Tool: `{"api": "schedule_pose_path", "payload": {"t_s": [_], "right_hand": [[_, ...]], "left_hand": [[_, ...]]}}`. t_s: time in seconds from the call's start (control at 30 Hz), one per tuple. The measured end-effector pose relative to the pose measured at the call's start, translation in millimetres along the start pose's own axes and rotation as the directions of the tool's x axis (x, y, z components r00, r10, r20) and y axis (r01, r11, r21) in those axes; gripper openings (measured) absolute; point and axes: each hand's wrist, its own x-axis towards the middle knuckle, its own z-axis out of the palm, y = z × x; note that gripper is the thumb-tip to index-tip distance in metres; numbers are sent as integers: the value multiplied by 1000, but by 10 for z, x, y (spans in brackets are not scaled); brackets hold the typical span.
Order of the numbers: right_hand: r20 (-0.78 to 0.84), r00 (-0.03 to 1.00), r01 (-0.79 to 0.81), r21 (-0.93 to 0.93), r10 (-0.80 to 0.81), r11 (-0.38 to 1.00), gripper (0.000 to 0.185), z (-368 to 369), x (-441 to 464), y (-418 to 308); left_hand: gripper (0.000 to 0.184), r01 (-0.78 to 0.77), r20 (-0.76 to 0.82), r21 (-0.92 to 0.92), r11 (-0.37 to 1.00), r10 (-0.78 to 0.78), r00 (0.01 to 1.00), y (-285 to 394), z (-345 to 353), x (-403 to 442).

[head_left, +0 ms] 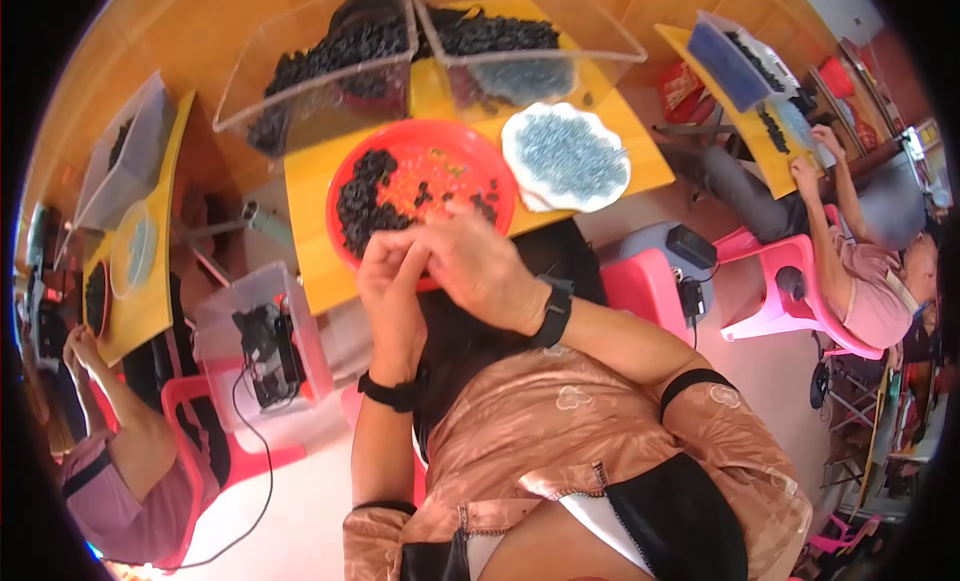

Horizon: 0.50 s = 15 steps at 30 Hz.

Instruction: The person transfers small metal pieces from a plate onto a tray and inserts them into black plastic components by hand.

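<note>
My left hand and my right hand meet over the near edge of a round red tray. The fingers of both are pinched together at the tips; whatever is between them is too small or hidden to name. Black ring-like parts are heaped on the left side of the tray, with small black bits and colourful specks on its right side. Touching or close by on the right, a white scalloped dish holds many small grey-blue pieces.
Two clear bins with black parts stand at the back of the yellow table. A person sits at a table on the left, another on the right. A clear box with black items and cables stands at lower left.
</note>
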Motion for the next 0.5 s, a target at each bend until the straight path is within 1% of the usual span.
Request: {"api": "schedule_pose_path", "payload": {"t_s": [0.03, 0.1, 0.17, 0.2, 0.3, 0.33, 0.43, 0.5], "right_hand": [[47, 999, 25, -6, -24, 1000, 41, -35, 22, -1], [21, 999, 52, -62, -50, 997, 37, -35, -14, -14], [17, 998, 62, -77, -61, 995, 36, -56, -2, -9], [47, 997, 72, -65, -69, 995, 40, -96, 44, -16], [71, 997, -15, 31, 12, 999, 41, -151, 39, -10], [54, 998, -21, -15, 21, 1000, 45, -154, 40, -17], [52, 998, -23, -25, 24, 999, 47, -225, 64, -31], [56, 998, -1, -69, 5, 998, 46, -209, 50, -21]], "left_hand": [[8, 9, -19, 11, 1000, -9, 1000, -9, 19, 0], [8, 30, -61, 37, 999, -28, 998, -20, 48, -14], [8, 18, -31, 29, 999, -17, 999, -26, 46, -23], [8, 12, -19, 26, 1000, -12, 1000, -37, 45, -26], [7, -32, 6, 20, 999, 32, 999, -113, 27, 4], [6, -15, 23, 11, 1000, 15, 1000, -76, 53, -9], [6, 23, 3, 11, 1000, -23, 1000, -59, 76, -3], [7, 37, 47, 12, 999, -37, 998, -51, 52, 0]]}}
